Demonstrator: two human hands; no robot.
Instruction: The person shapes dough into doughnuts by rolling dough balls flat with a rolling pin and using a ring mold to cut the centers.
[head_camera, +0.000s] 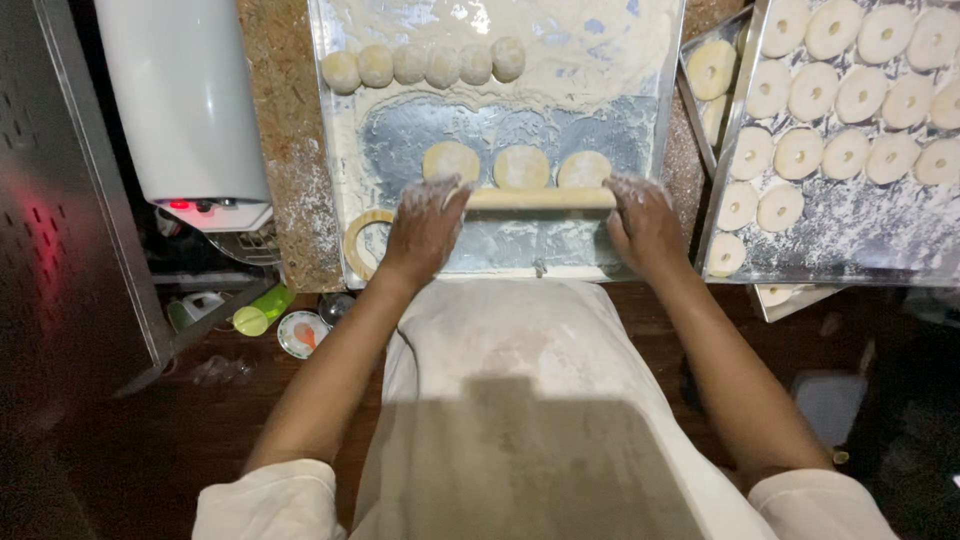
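Note:
A wooden rolling pin lies across a floured metal tray. My left hand presses on its left end and my right hand on its right end, both dusted with flour. Just beyond the pin sit three flattened dough discs in a row. Several round dough balls line the tray's far left. A ring cutter rests at the tray's near left corner beside my left hand.
To the right, a floured tray holds several ring-shaped dough pieces, with another tray tucked under it. A white cylinder appliance stands at left. Small items, including a green cup, lie on the dark floor.

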